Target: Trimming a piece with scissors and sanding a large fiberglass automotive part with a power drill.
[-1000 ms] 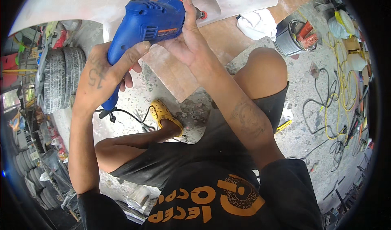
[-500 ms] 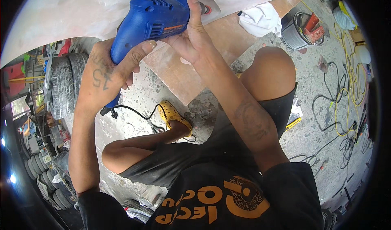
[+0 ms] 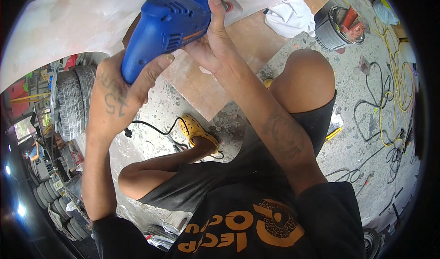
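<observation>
A blue corded power drill (image 3: 170, 32) is held up in front of a pale, patchy curved panel (image 3: 87, 18). My left hand (image 3: 120, 91) is closed round its handle, with the thumb along the near side. My right hand (image 3: 211, 41) grips the front of the drill body from the right, thumb up along its side and fingers beneath. A small red ring (image 3: 228, 5) shows just past the front end, against a grey-brown patch. What the drill's tip touches, if anything, I cannot make out. A black cord (image 3: 158, 129) runs below my left hand.
Brown sheeting (image 3: 201, 91) lies on the stained floor under the panel. A white cloth (image 3: 289, 16) and a paint-smeared bucket (image 3: 331, 29) are at the right. Yellow and black cables (image 3: 382, 112) coil farther right. Stacked tyres (image 3: 69, 100) stand at the left. My yellow clog (image 3: 196, 133) is below.
The drill's handle end and my left hand have shifted slightly down and to the left in the picture. Both hands keep their hold.
</observation>
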The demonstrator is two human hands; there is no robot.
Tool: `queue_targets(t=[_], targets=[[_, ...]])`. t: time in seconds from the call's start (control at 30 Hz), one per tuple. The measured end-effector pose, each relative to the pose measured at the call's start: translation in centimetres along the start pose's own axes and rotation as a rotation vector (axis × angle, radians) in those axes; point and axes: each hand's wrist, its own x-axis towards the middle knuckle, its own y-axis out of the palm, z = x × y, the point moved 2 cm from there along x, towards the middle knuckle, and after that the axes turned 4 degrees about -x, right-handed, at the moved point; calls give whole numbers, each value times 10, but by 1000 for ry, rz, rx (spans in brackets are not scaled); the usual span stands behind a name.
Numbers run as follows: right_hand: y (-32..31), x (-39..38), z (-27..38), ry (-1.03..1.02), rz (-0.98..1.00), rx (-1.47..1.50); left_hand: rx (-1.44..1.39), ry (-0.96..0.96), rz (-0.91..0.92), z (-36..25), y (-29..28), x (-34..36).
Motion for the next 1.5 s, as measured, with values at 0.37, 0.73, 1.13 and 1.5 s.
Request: queue_targets(t=[0.37, 0.73, 1.13, 1.5], targets=[[-24, -6, -10, 46, 4, -26, 33, 175, -75, 30, 27, -12], [-28, -10, -10, 29, 13, -25, 36, 235, -61, 36, 29, -10], [-29, -7, -8, 35, 4, -43, 22, 211, -59, 36, 30, -8], [-25, -11, -8, 52, -2, -100, -30, 183, -35, 42, 26, -10]])
